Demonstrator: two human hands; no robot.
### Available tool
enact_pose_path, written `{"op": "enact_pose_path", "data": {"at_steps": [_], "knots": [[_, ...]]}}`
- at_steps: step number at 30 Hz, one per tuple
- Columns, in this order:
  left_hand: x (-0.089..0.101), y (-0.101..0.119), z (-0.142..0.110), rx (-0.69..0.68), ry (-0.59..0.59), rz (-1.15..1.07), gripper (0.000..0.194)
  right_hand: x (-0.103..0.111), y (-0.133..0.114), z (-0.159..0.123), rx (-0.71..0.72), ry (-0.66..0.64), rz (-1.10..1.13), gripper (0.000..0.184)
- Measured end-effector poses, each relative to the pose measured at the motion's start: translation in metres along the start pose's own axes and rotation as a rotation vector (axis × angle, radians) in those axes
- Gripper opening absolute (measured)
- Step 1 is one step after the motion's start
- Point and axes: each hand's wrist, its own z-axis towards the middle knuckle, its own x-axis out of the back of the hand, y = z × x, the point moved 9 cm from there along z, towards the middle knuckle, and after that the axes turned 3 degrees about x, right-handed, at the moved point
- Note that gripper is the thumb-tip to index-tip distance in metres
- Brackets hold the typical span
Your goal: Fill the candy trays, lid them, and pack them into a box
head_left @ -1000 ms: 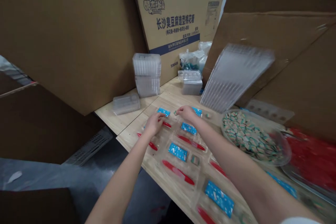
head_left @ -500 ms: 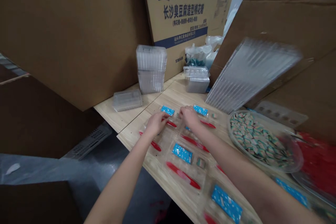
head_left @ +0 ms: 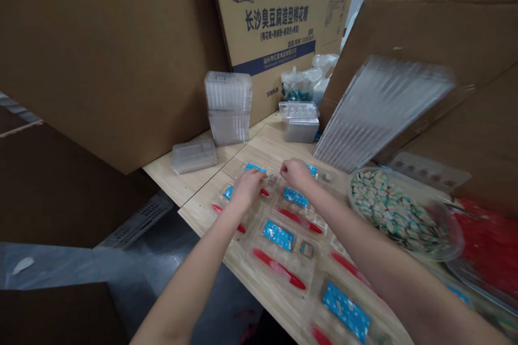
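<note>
Clear plastic trays lie in rows on the wooden table, each with a blue dotted packet (head_left: 278, 235) and a red plastic piece shaped like a small knife (head_left: 279, 269); some also hold a small striped candy square (head_left: 306, 249). My left hand (head_left: 246, 190) is over a far tray, partly covering its blue packet (head_left: 254, 167) and red piece. Its fingers are drawn together near a small candy (head_left: 270, 177). To its right, my right hand (head_left: 297, 173) is curled above the trays, thumb and fingers pinched. Whatever either hand holds is hidden.
A round clear tub (head_left: 399, 213) of striped candies stands at right, beside a heap of red pieces (head_left: 488, 242). Stacks of clear trays (head_left: 229, 108) stand at the back, and a tall leaning stack (head_left: 380, 108) at right. Cardboard boxes (head_left: 279, 16) surround the table.
My left hand has shifted a little right across its tray. The right hand has also moved slightly right, uncovering a blue packet in the tray below it. The view has tilted slightly.
</note>
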Motion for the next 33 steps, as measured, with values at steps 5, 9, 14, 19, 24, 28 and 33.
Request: {"op": "enact_pose_path", "data": {"at_steps": [5,9,14,19,24,28,33], "knots": [[-0.014,0.025,0.006,-0.128,-0.053,0.089,0.027,0.04,0.031,-0.041,-0.028,0.084,0.095,0.018],[-0.017,0.033,0.009,-0.166,-0.057,0.149,0.026,0.065,0.084,-0.108,-0.078,0.14,0.192,0.02],[-0.016,0.037,0.017,-0.133,-0.039,0.204,0.023,0.075,0.161,-0.202,-0.189,0.27,0.33,0.022],[-0.016,0.041,0.021,-0.117,-0.027,0.21,0.022,0.08,0.21,-0.263,-0.345,0.317,0.306,0.024],[-0.005,0.047,0.016,-0.071,0.031,0.119,0.021,0.098,0.23,-0.279,-0.384,0.241,0.155,0.021],[-0.003,0.087,0.003,-0.073,0.093,-0.032,0.022,0.082,0.21,-0.25,-0.23,0.01,0.112,0.027],[-0.042,0.193,-0.021,-0.207,0.007,-0.299,0.018,0.06,0.201,-0.217,-0.197,-0.081,0.173,0.042]]}}
